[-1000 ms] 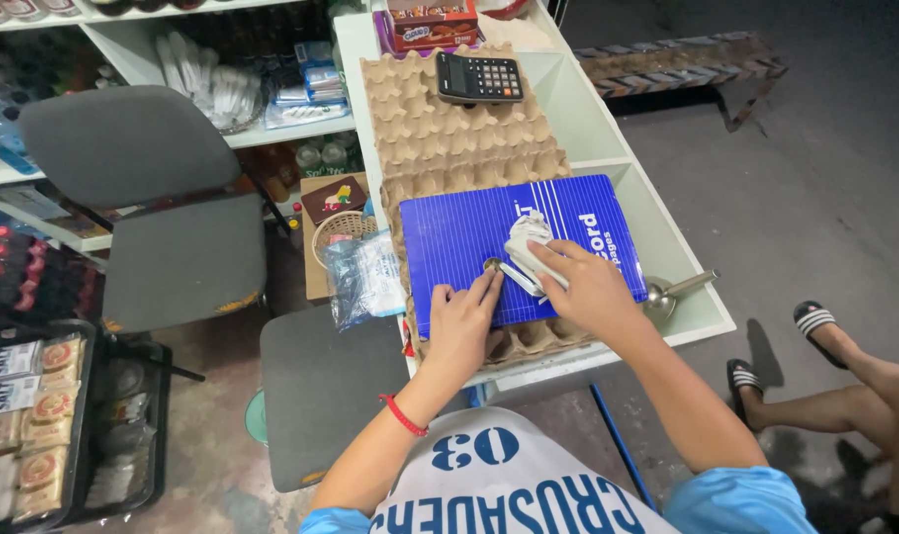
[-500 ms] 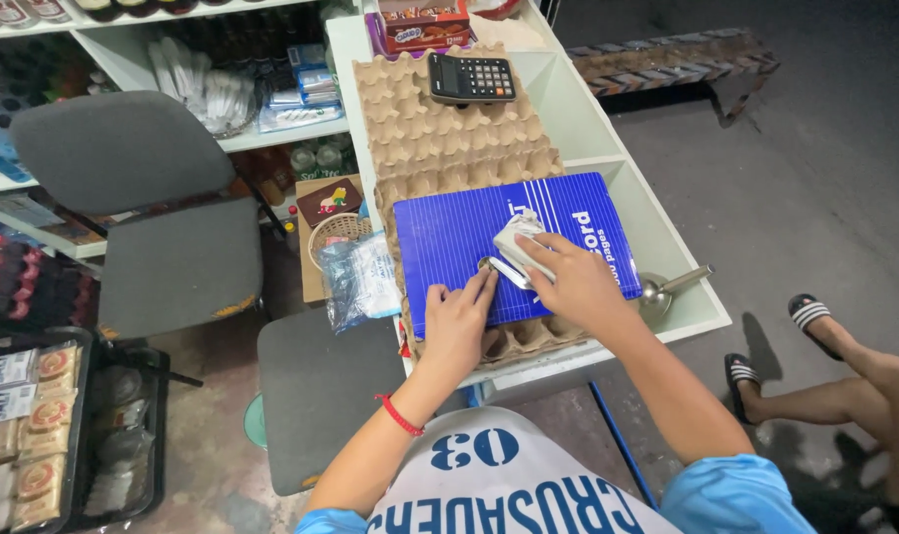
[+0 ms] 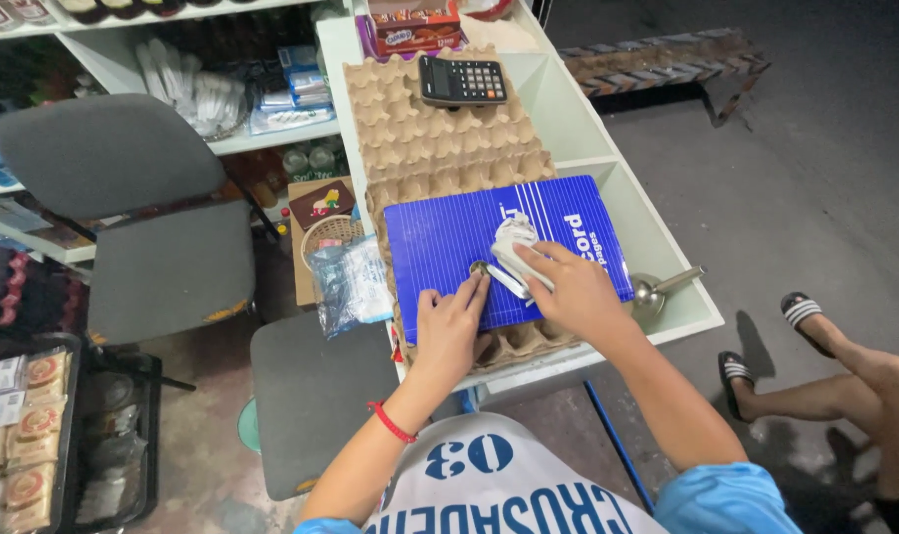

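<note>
Since half a second ago the right hand [image 3: 575,292] has pressed the crumpled white cloth [image 3: 515,240] lower onto the blue notebook [image 3: 449,237], grasping it; the left hand [image 3: 450,324] stays flat, fingers released, touching a coin [image 3: 478,268].

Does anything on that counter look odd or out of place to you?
Yes: a blue notebook lies on stacked cardboard egg trays instead of the counter, tilted, with a black calculator perched on the trays further back. Nothing looks spilled or broken.

Blue notebook [image 3: 469,242] with thin white stripes; brown cardboard egg trays [image 3: 425,129]; black calculator [image 3: 461,80]; red wristband [image 3: 390,423]; grey chair [image 3: 133,218].
</note>
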